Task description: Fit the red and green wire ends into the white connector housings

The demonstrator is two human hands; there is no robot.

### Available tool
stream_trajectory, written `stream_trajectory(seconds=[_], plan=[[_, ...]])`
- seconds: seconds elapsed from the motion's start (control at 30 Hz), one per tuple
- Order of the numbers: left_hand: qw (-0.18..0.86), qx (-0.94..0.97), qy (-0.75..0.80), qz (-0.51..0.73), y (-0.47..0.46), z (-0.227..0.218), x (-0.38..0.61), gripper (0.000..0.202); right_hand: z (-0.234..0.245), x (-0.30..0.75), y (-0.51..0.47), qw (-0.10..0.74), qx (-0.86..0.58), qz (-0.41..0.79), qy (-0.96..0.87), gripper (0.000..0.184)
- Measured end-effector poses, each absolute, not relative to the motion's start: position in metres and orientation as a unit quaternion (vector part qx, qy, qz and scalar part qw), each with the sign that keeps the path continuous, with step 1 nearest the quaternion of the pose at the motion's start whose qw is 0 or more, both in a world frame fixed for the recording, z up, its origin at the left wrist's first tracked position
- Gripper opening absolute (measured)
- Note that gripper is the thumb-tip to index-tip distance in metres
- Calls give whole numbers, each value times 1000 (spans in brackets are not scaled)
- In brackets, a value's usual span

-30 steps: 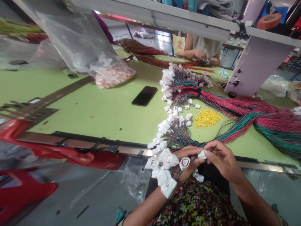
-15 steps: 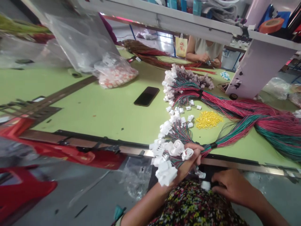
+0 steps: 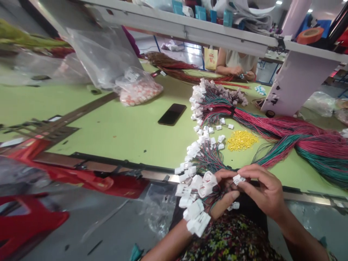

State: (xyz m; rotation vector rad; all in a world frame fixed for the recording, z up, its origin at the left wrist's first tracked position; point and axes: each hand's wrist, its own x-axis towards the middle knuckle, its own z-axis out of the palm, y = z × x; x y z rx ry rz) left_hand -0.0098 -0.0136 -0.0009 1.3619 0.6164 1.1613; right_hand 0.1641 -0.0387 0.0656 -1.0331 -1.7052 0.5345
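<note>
At the table's front edge, my left hand (image 3: pixel 225 195) is closed around a bundle of thin red and green wires, whose white connectors (image 3: pixel 199 210) hang over the wrist and forearm. My right hand (image 3: pixel 268 190) pinches one small white connector (image 3: pixel 238 179) between thumb and forefinger, close to the left fingertips. Behind the hands, a thick wire harness (image 3: pixel 282 125) of pink and green strands stretches off to the right, with many white plugs at its left end. A heap of small yellow pieces (image 3: pixel 241 140) lies beside it.
A black phone (image 3: pixel 172 114) and a clear bag of white and orange parts (image 3: pixel 140 90) lie on the green table (image 3: pixel 130 134). An overhead shelf (image 3: pixel 190 27) stands on side panels. Across the table a person (image 3: pixel 236 63) handles small parts. A red chair (image 3: pixel 29 224) stands lower left.
My right hand has risen from near my lap to the left hand, bringing a white connector up with it. The left hand still grips the wires, and the view has shifted slightly.
</note>
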Motion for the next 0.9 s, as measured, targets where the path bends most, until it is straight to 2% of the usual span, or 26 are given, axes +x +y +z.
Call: stream_trajectory(seconds=[0.07, 0.2, 0.3, 0.4, 0.5, 0.73, 0.9], plan=[[597, 571, 252, 504, -12, 2, -13, 37, 60, 175, -39, 494, -417, 205, -735, 27], [635, 572, 293, 429, -7, 15, -17, 24, 56, 188, -43, 437, -374, 209, -790, 36], [651, 567, 306, 401, -6, 21, -17, 26, 53, 193, -33, 420, -367, 251, -791, 29], [647, 534, 346, 420, -9, 23, -14, 27, 39, 202, -5, 418, -462, 258, -738, 16], [657, 508, 383, 404, -10, 24, -13, 29, 20, 213, 29, 348, -596, 195, -697, 9], [673, 500, 386, 384, -7, 22, -14, 34, 8, 215, 71, 283, -619, 182, -709, 10], [669, 492, 394, 394, -9, 14, -12, 36, 17, 210, 82, 283, -608, 204, -713, 16]])
